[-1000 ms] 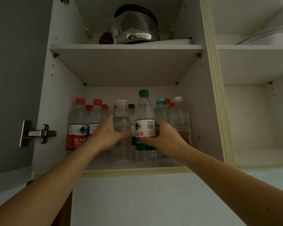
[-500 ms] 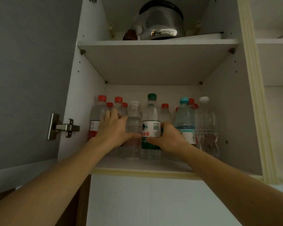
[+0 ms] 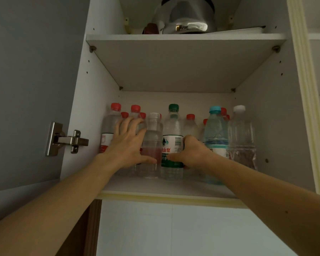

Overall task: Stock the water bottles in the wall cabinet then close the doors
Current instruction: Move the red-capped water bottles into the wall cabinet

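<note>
The left hand point(image 3: 129, 145) grasps the clear bottle point(image 3: 152, 143); the right hand point(image 3: 190, 152) grasps the green bottle point(image 3: 173, 141). Both stand on the lower shelf point(image 3: 155, 187), probably being pushed back to fit the row.

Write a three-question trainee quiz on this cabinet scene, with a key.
1. True or false: the right hand grips the green-capped bottle.
2. What cap colour has the bottle just right of the right hand? A) blue B) yellow C) black
3. Fill in: on the upper shelf sits a shiny ___.

Key: 1 true; 2 A; 3 kettle. For reference, the left hand holds the clear-capped bottle.
</note>
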Available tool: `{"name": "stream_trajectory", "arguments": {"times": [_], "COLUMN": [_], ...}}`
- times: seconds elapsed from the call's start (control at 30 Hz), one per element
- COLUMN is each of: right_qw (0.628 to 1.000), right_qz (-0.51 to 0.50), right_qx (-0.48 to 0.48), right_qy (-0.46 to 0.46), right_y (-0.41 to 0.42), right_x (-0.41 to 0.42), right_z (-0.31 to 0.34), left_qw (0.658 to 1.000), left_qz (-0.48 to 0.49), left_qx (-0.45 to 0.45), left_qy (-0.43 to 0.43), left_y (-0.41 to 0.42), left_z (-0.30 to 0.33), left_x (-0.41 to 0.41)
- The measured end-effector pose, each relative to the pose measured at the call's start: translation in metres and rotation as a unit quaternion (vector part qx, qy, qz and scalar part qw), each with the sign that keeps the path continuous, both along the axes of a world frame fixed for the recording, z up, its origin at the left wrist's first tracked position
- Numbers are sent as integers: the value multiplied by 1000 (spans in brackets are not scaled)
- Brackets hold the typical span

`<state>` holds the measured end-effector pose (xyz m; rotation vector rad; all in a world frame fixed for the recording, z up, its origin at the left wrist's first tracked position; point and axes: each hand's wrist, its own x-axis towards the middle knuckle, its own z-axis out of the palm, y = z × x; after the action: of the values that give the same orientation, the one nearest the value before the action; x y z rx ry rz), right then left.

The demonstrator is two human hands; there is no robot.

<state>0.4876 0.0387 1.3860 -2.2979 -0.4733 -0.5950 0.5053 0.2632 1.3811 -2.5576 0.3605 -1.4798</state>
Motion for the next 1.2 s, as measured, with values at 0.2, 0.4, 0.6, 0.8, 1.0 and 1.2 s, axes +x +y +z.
{"name": "stream_trajectory", "arguments": {"times": [0.2,0.4,0.6,0.8,1.0,1.2], "right_qw": [1000,1000,1000,1000,999,977], "right_qz": [4,-13,-19,-7,-17,-68], "right_qx": [-1,0,9,13,8,-59], "right_qy": [15,15,13,1,-28,-191], "right_y": [-1,3,5,4,5,3], "right_x": [8,12,18,20,17,-17], "right_z": [2,1,-1,-4,-10,-8], "left_qw": [1000,1000,999,999,997,991], "left_qz": [-15,-21,-26,-32,-70,-122], "left_qx": [-5,-9,-10,-11,-21,-44], "left_qy": [-3,-6,-15,-11,-13,-41], "left_y": [1,1,3,3,5,0], "left_z": [-5,-5,-5,-5,-7,-6], "left_x": [0,3,8,5,0,-16]}}
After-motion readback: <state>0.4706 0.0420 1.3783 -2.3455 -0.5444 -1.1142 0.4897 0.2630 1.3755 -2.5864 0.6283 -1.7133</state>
